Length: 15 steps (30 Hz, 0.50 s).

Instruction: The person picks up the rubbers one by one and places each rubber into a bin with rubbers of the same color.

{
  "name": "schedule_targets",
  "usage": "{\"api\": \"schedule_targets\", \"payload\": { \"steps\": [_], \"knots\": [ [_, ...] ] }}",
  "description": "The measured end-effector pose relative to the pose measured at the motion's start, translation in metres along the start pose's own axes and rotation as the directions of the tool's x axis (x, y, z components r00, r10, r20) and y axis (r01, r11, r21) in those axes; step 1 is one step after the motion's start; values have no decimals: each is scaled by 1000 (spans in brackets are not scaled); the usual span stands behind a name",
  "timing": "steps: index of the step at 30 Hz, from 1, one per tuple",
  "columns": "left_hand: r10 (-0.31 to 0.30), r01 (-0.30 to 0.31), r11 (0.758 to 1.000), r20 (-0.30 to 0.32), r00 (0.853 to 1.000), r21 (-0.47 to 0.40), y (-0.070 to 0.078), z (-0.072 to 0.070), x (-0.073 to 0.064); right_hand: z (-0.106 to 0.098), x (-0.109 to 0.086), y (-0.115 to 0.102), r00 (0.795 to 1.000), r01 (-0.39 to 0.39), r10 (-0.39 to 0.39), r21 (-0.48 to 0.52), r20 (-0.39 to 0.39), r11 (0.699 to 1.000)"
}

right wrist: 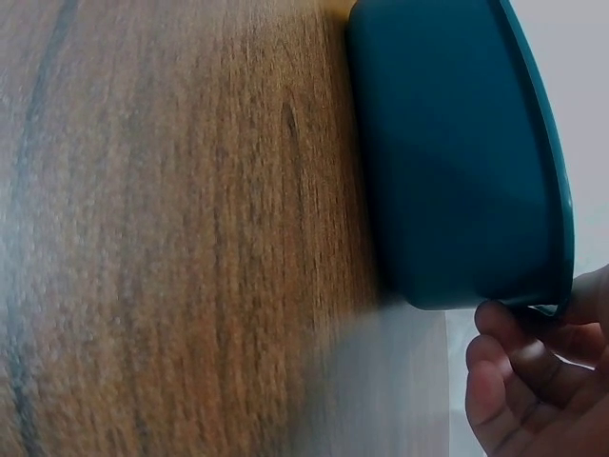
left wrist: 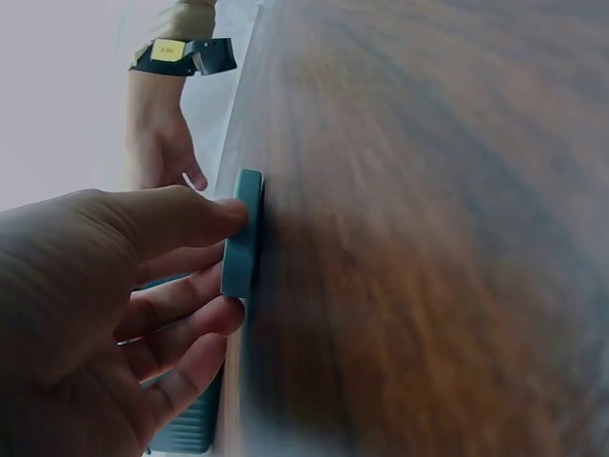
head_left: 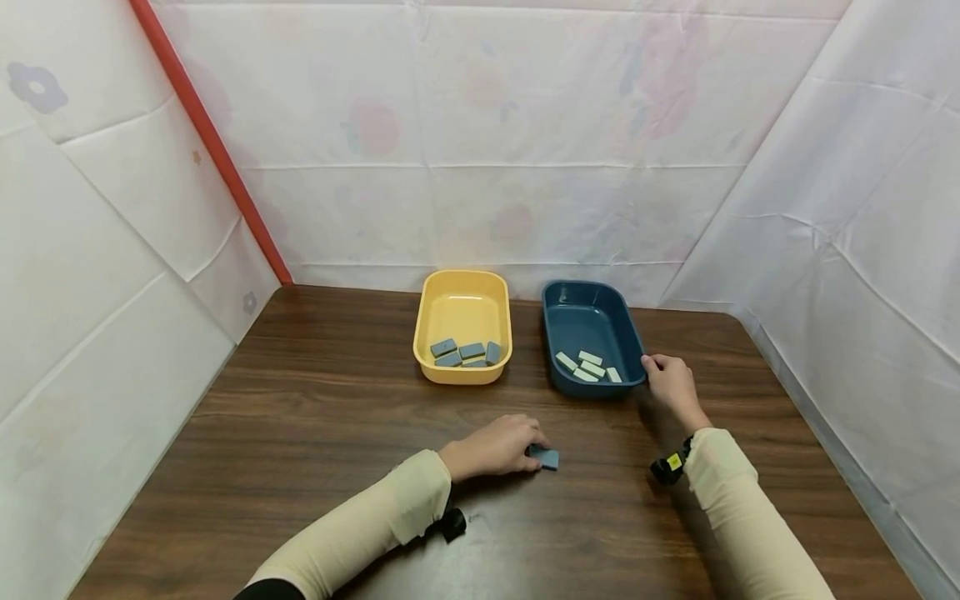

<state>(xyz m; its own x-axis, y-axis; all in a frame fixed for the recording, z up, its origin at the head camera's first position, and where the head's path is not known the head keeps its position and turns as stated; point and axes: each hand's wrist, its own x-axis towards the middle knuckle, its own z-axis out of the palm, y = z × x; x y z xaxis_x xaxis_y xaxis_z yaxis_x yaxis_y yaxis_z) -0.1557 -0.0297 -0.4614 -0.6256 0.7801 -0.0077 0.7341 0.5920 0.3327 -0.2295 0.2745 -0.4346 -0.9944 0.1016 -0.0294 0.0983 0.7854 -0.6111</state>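
Note:
My left hand (head_left: 495,447) pinches a small blue-grey rectangular tile (head_left: 550,458) between thumb and fingers, low over the table in front of the two bins. In the left wrist view the tile (left wrist: 244,233) stands on edge against the fingertips. My right hand (head_left: 672,387) grips the near right corner of a dark blue bin (head_left: 558,321); in the right wrist view thumb and fingers pinch its rim (right wrist: 561,219). Several whitish tiles (head_left: 590,369) lie in the near end of that bin. A yellow bin (head_left: 462,377) to its left holds several blue-grey tiles (head_left: 472,351).
The brown wooden table (head_left: 300,433) carries both bins near its back edge, with a narrow gap between them. White patterned sheets (head_left: 480,167) hang behind and at both sides. A red pole (head_left: 217,150) slants down at the back left corner.

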Motion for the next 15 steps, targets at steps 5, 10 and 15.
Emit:
{"api": "schedule_targets", "payload": {
  "steps": [5, 10, 15],
  "knots": [
    [-24, 24, 1000, -13, 1000, -19, -2, -2, -2, 0, 0, -1, 1000, 2, -2, 8, -5, 1000],
    [-47, 46, 998, -43, 998, -41, -5, -7, -4, -1, 0, -2, 1000, -1, 2, 18, -8, 1000],
    [-43, 36, 997, -96, 994, -71, -7, -11, -7, -1, -2, 0, 1000, 10, -10, 14, -2, 1000]
  ]
}}
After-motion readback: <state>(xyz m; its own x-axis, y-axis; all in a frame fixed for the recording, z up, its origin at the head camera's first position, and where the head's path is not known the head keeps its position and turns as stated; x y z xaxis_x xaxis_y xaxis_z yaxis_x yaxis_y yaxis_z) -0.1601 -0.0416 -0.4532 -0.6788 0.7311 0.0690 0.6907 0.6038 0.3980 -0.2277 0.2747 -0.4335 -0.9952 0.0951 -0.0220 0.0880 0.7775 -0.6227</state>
